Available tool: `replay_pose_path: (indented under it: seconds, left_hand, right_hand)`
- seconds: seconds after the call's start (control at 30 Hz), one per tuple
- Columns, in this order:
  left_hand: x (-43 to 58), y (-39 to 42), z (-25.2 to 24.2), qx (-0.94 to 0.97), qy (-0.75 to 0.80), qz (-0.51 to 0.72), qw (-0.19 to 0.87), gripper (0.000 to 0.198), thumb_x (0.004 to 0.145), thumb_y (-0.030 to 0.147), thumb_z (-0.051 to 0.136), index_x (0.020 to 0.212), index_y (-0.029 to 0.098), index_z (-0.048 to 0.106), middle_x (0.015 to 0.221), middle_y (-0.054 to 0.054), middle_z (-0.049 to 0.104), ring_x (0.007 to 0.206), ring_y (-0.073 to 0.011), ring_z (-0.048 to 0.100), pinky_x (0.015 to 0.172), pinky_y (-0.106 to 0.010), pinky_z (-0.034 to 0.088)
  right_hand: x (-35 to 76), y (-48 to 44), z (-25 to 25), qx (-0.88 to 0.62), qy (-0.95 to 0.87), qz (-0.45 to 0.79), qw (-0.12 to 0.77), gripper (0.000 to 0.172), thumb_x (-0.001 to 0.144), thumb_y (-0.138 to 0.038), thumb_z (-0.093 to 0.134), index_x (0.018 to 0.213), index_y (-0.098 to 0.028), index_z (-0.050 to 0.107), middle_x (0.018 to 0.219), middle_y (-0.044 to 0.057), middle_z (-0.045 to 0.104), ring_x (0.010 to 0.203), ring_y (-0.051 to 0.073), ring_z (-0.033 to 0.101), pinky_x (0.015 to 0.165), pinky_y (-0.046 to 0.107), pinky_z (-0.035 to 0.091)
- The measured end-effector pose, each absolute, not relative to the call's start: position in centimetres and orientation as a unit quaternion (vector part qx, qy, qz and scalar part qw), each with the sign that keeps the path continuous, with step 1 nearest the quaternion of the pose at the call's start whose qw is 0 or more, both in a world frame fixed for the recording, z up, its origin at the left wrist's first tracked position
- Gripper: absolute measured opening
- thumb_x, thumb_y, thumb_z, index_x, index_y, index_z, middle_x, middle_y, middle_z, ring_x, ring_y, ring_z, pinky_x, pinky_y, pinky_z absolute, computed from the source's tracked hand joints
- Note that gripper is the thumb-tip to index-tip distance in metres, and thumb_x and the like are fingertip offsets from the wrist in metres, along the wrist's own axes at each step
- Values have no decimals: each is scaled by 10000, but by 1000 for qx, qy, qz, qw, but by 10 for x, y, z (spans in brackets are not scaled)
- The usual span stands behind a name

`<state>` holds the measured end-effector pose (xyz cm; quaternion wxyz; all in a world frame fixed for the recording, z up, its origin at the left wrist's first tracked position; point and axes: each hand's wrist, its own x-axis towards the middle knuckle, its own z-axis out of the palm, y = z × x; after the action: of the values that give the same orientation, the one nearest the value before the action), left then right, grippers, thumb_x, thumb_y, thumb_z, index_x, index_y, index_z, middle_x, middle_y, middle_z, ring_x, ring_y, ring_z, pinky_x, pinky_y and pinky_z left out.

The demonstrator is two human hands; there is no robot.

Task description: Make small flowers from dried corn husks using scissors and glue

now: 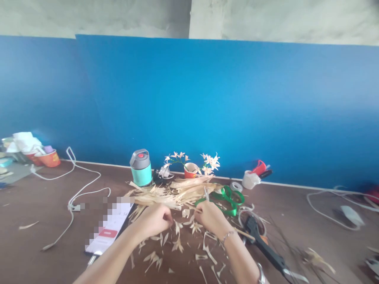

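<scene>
While L hand (155, 219) & R hand (211, 217) pinch, husk strip (189, 209) (thin) spans fingers (168, 216).

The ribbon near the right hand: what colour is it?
The ribbon is bright green, clearest in the head view.

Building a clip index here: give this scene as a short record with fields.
Setting: brown table against a blue wall
Left hand: fingers curled shut above husk scraps; its hold is hidden
Right hand: pinching a pale husk strip
Behind hands: dried husk pile, green ribbon
Back row: teal flask, red cup of husk flowers
Right side: black-handled tool
Left side: white cable
</scene>
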<state>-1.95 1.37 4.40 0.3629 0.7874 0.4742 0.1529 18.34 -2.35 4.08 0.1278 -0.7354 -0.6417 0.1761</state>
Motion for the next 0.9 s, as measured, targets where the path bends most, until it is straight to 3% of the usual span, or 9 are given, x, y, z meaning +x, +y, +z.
replay_pose_path:
  seconds: [0.13,0.23,0.5,0.7,0.9]
  left_hand:
    - [-26,12,40,836,457,82,291,225,511,66,505,476,237,647,545,-37,655,552,-216,594,534,-270,357]
    - [-23,8,37,842,467,67,263,220,487,70,536,557,240,658,632,-46,664,641,-236,600,564,-272,371]
    - [-19,8,27,829,453,52,325,174,526,75,551,482,233,608,636,-41,656,691,-232,597,585,-271,370]
    - [-14,15,49,676,488,197,516,83,619,249,618,674,194,646,643,-4,649,591,-160,563,552,-239,358]
    - [-5,9,62,537,453,283,653,163,605,294,688,676,160,627,608,8,612,580,-122,529,595,-237,371]
  right_hand:
    - [183,-23,36,-762,-626,140,86,192,690,-118,487,564,-157,627,607,81,642,582,168,566,518,243,284]
    - [183,-23,36,-772,-619,117,88,224,757,-166,457,668,-165,662,718,106,677,674,200,610,548,251,311]
    - [182,-24,42,-758,-626,103,150,233,766,-184,462,581,-180,603,633,46,626,607,156,544,517,241,265]
    - [169,-26,51,-662,-620,291,305,303,732,-258,532,463,-175,420,451,-59,326,472,82,300,465,217,234]
    - [154,-31,57,-578,-532,486,383,154,683,-242,541,562,-158,497,485,-71,369,454,55,275,430,193,213]
